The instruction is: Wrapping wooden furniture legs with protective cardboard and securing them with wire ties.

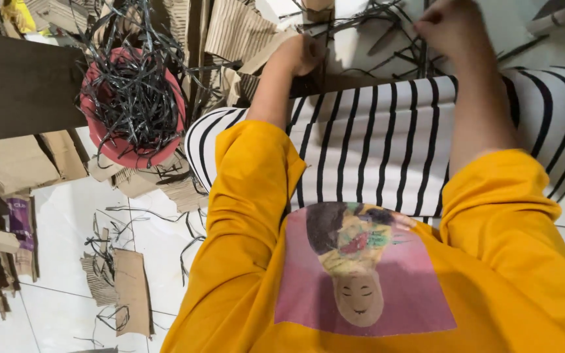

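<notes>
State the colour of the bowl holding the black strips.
Red bowl, seen in the head view, left of the left hand.

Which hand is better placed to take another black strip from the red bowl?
Probably the left hand. It is on the same side as the red bowl of black strips and nearer to it. The right hand is farther away, at the loose strips on the floor.

1. Black plastic strips (pixel 387 33) lie in a loose, tangled scatter on the white floor (pixel 165 242), past the striped knees, thin and crossing one another at many angles.
2. A corrugated cardboard piece (pixel 256 39), brown and ribbed, lies flat just beside that scatter, touching its nearest strands.
</notes>
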